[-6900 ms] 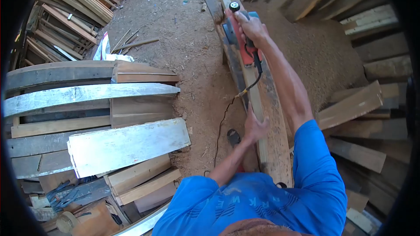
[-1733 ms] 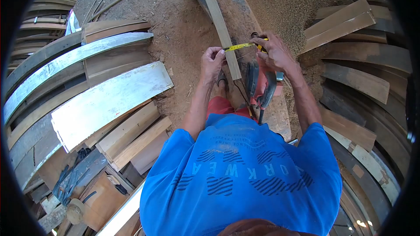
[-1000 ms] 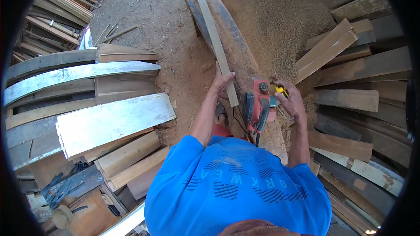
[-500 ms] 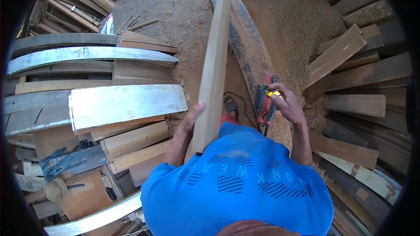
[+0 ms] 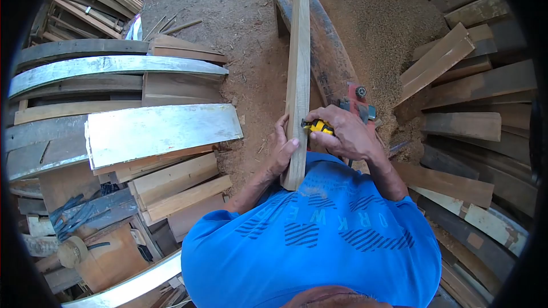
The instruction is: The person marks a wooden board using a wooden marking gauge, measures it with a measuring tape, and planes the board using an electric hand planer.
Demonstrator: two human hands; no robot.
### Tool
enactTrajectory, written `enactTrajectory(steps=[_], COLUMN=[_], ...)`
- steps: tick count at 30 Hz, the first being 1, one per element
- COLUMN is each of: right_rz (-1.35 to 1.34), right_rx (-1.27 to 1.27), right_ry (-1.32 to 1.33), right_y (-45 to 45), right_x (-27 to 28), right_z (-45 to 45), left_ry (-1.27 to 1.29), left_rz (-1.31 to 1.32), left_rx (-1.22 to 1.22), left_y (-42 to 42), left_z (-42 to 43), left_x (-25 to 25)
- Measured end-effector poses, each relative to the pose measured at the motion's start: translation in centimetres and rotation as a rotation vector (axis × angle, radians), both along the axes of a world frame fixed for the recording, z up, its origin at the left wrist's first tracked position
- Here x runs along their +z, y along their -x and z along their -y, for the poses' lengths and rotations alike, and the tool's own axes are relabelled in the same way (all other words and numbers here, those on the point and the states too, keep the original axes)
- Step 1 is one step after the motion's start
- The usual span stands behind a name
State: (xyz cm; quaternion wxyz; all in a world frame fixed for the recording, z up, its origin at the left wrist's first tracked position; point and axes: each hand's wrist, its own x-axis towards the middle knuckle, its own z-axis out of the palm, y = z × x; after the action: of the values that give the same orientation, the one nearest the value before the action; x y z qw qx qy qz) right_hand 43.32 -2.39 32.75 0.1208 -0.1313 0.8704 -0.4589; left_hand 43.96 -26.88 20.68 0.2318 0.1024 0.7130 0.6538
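A long squared wooden beam (image 5: 299, 68) is raised in front of my chest, its near end close to my shirt. My left hand (image 5: 282, 147) is wrapped round the beam near that end. In my right hand (image 5: 347, 135) is a yellow and black tape measure (image 5: 321, 126), held against or very near the beam's right side. Behind my right hand, a red electric planer (image 5: 358, 101) rests on the worn plank bench (image 5: 331, 45), partly hidden by that hand.
A white-faced board (image 5: 165, 135) lies on stacked lumber at the left. More planks (image 5: 462, 126) are piled along the right. Sawdust (image 5: 388, 28) covers the ground beyond the bench, and thin sticks (image 5: 181, 27) lie on the ground at the upper left.
The planer was let go on the bench, and the tape measure came into my right hand. The beam has been lifted off the bench by my left hand; the tape has moved left to it.
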Motion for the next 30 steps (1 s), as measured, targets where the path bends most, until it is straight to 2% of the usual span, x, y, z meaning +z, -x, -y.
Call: enactTrajectory(steps=[1, 4, 7, 13, 17, 22, 25, 28, 30], right_rz=[0.009, -0.003, -0.022, -0.015, -0.032, 0.142, 0.123, 0.094, 0.105], right_rx=[0.000, 0.007, 0.025, 0.059, 0.074, 0.020, -0.026, -0.068, -0.078], right_ry=[-0.047, -0.152, -0.272, -0.276, -0.275, -0.363, -0.437, -0.401, -0.399], right_y=[-0.2, -0.7, -1.1, -1.3, -1.6, -1.8, -1.7, -1.3, -1.5], right_x=[0.4, 1.2, 1.7, 2.5, 2.8, 3.3, 3.5, 2.0, 1.4], right_z=[0.6, 2.2, 3.6, 4.6, 2.8, -2.8, -3.2, -2.6, -2.4], left_ry=[-0.004, -0.160, -0.180, -0.382, -0.318, -0.273, -0.393, -0.501, -0.438], left_rz=[0.058, -0.125, -0.137, 0.016, -0.061, -0.120, 0.002, 0.379, 0.413], left_rx=[-0.017, 0.150, 0.040, 0.097, 0.106, 0.124, 0.191, 0.318, 0.253], left_y=[0.1, -0.3, 0.0, -0.2, -0.4, -0.4, -0.6, -0.2, 0.2], left_z=[0.1, -0.9, 0.2, 0.1, 0.2, 0.5, -0.9, -0.7, -0.5], left_x=[0.6, 2.4, 2.2, 2.8, 2.8, 2.1, 4.6, 1.4, 1.7])
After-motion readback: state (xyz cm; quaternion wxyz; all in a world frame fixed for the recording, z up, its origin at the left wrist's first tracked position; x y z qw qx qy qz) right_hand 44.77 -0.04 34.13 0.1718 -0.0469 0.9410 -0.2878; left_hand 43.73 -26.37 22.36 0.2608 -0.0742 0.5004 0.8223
